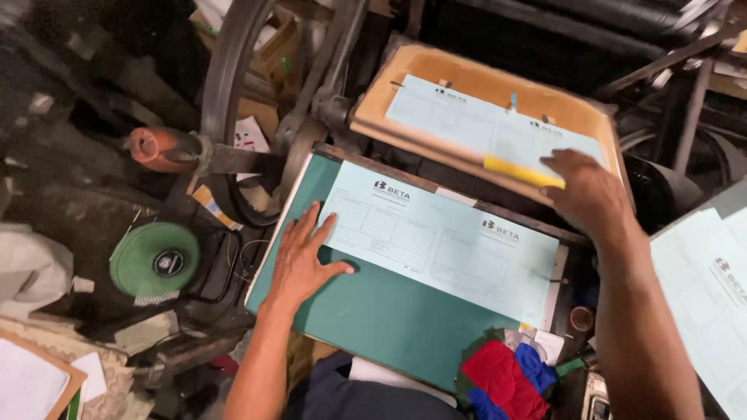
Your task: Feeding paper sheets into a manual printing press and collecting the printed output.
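My left hand (pixel 302 257) lies flat with fingers spread on a green board (pixel 373 311), its fingertips on the left edge of a pale blue printed sheet (pixel 443 245) resting there. My right hand (pixel 587 190) reaches forward to a second pale blue sheet (pixel 482 124) lying on the tan wooden platen (pixel 467 74) of a printing press. Its fingers press on that sheet's near right corner, beside a yellow strip (pixel 517 171). Neither hand grips anything.
A large dark flywheel (pixel 226 85) and a shaft with an orange end (pixel 156 148) stand at left. A green round disc (pixel 154 263) sits lower left. A stack of blue sheets (pixel 708 288) lies at right. Red and blue rags (pixel 510 377) lie by the board's near edge.
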